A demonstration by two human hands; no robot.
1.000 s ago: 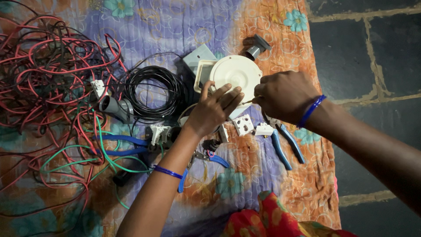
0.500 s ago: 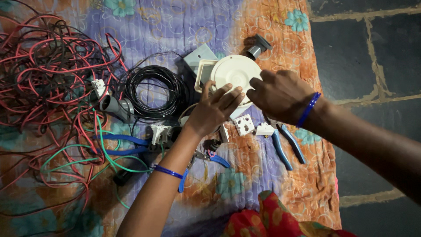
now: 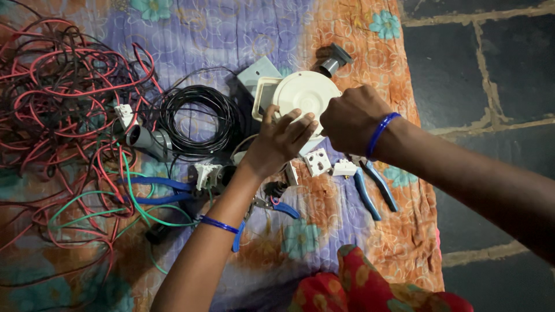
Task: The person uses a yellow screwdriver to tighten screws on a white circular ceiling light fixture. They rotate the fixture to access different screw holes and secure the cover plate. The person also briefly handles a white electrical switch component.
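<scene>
A round white plastic disc (image 3: 303,92) lies on a square white box (image 3: 261,99) on a floral cloth (image 3: 231,34). My left hand (image 3: 280,141) comes from below and presses its fingers on the disc's lower edge. My right hand (image 3: 351,118), wearing a blue bangle, is closed in a fist against the disc's right rim with its fingers curled over it. Whatever else is in that fist is hidden. Just below the hands lie two white socket modules (image 3: 318,162) and blue-handled pliers (image 3: 373,190).
A black wire coil (image 3: 196,118) sits left of the disc, with tangled red and black wires (image 3: 58,104) beyond. A grey pipe fitting (image 3: 332,60), grey elbow (image 3: 147,141), more blue-handled pliers (image 3: 156,190) and a small cutter (image 3: 277,205) lie around. Dark stone floor (image 3: 480,69) lies right.
My right hand has shifted left and slightly up, from beside the disc onto its right rim. My left hand has stayed on the lower edge.
</scene>
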